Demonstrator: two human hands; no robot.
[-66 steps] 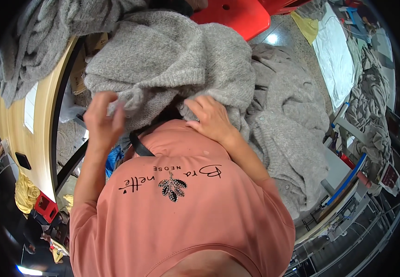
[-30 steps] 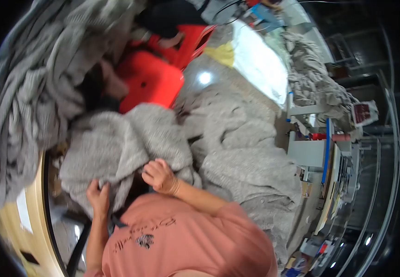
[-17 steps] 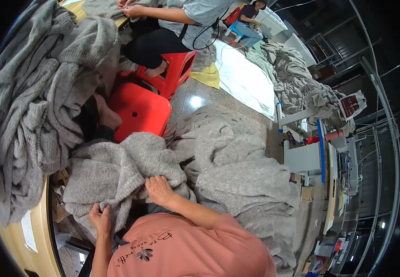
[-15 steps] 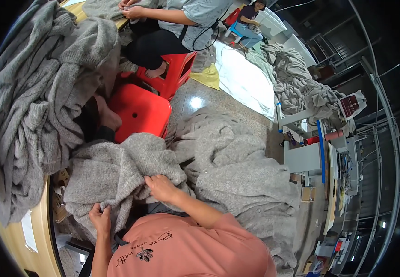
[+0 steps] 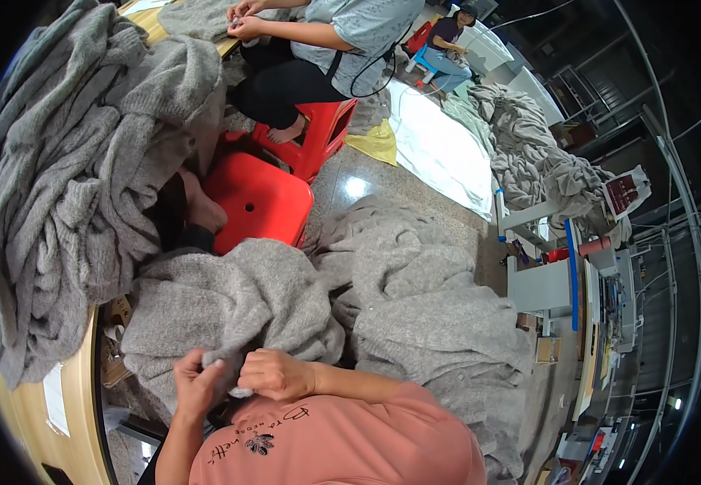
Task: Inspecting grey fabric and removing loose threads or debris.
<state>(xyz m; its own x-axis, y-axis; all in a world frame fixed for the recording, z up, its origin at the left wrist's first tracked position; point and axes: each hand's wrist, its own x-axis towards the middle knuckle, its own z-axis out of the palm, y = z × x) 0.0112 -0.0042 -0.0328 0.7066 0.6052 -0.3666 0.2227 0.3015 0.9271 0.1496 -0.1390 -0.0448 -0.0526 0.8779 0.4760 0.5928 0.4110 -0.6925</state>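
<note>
A grey knitted garment (image 5: 189, 303) lies bunched across my lap. My left hand (image 5: 195, 381) pinches its near edge between thumb and fingers. Close beside it, my right hand (image 5: 277, 374) is closed on the same edge, the fingers curled under. A short gathered piece of knit shows between the two hands. What lies inside the right hand's grip is hidden.
A tall heap of grey knitwear (image 5: 67, 178) covers the wooden table (image 5: 79, 416) at left. Another grey pile (image 5: 439, 323) lies at my right. Ahead stands a red stool (image 5: 261, 194); beyond it a co-worker (image 5: 358, 48) sits. White cloth (image 5: 439, 145) covers some floor.
My right hand has moved down and left, and my left hand slightly right, so they are now close together on the garment's edge. The view has shifted slightly.
</note>
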